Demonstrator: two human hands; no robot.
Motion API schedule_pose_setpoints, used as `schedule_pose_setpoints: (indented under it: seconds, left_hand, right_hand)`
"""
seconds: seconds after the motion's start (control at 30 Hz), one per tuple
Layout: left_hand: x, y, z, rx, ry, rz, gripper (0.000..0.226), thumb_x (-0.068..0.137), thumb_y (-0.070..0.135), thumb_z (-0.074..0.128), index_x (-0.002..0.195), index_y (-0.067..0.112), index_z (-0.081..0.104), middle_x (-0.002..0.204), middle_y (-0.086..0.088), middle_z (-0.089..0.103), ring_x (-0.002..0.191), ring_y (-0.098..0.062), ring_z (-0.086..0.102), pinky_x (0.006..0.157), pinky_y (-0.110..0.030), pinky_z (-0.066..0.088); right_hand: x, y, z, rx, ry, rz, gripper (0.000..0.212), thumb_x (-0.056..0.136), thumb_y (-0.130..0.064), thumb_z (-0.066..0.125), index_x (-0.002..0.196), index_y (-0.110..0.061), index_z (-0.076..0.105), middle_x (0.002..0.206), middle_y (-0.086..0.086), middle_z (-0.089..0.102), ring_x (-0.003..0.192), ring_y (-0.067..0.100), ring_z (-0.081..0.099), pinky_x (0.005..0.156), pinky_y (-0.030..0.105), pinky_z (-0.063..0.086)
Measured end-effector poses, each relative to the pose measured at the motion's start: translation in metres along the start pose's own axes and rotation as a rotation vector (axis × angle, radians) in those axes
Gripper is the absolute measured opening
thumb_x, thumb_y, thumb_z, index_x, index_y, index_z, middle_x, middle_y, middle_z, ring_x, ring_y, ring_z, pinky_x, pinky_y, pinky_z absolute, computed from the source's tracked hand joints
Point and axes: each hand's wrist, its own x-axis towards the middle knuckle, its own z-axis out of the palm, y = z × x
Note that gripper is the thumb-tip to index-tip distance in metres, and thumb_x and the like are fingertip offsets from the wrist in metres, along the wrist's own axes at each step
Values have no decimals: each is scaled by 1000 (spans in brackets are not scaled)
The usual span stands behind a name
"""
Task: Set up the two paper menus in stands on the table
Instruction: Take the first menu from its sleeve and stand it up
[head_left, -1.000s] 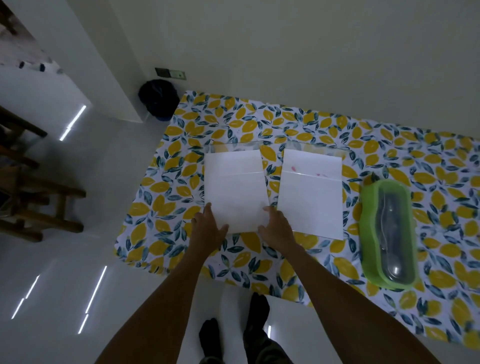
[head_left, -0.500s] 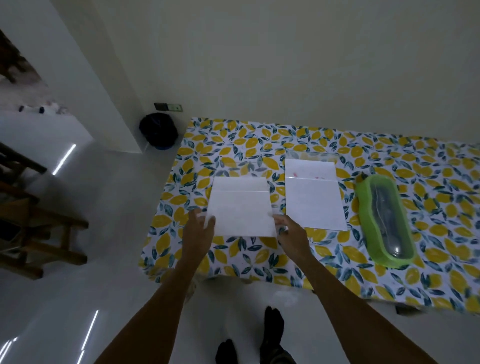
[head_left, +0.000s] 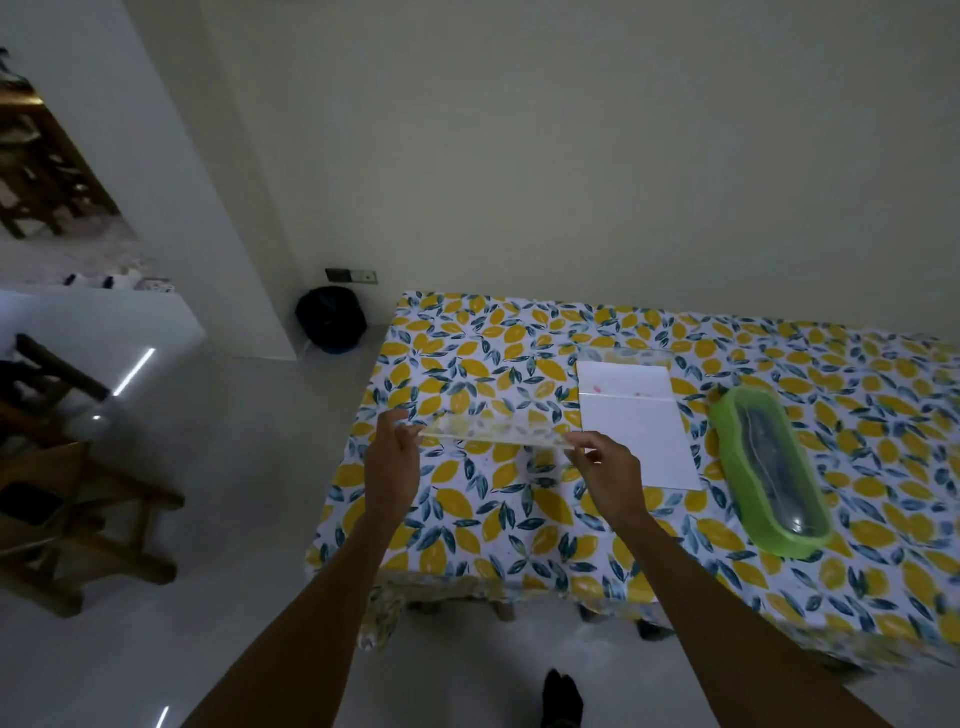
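I hold a clear acrylic menu stand (head_left: 493, 435) at its two ends, lifted above the lemon-print tablecloth (head_left: 467, 519) and seen nearly edge-on. My left hand (head_left: 392, 467) pinches its left end and my right hand (head_left: 608, 473) pinches its right end. The cloth's pattern shows through the stand, and I cannot make out its white paper from this angle. The second white paper menu (head_left: 636, 431) lies flat on the table just right of my right hand, with the clear edge of its stand (head_left: 623, 356) showing at its far end.
A green oval container with a clear lid (head_left: 769, 467) lies right of the flat menu. A dark bag (head_left: 331, 318) sits on the floor by the wall at the table's far left corner. Wooden furniture (head_left: 62, 499) stands on the left.
The left menu lay flat under my fingertips before. Both hands have gripped its ends and raised it off the table, tipping it toward edge-on. The camera view has tilted upward.
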Motion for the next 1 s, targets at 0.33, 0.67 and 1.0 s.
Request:
schedule_pose_setpoints:
  seconds: [0.33, 0.67, 1.0]
  left_hand:
    - [53, 28, 7, 156, -9, 214, 8, 91, 11, 62, 84, 14, 66, 76, 7, 64, 64, 2, 54, 62, -21, 41]
    - [136, 38, 39, 215, -39, 135, 25, 90, 33, 65, 110, 19, 63, 100, 0, 66, 92, -17, 63, 76, -36, 50]
    - [178, 52, 67, 250, -74, 127, 50, 93, 27, 65, 139, 12, 51, 117, -9, 68, 103, -25, 65, 82, -37, 51]
  right_hand:
    - [65, -21, -7, -10, 67, 10, 12, 94, -24, 66, 99, -17, 74, 96, 0, 74, 84, 11, 65, 76, 21, 49]
    - [157, -22, -1, -65, 72, -38, 17, 96, -25, 62, 98, -12, 71, 100, 6, 72, 89, 21, 66, 76, 28, 47]
    - [216, -8, 10, -104, 20, -35, 15, 96, -26, 60, 93, -14, 69, 92, 1, 68, 82, 15, 61, 69, 27, 41]
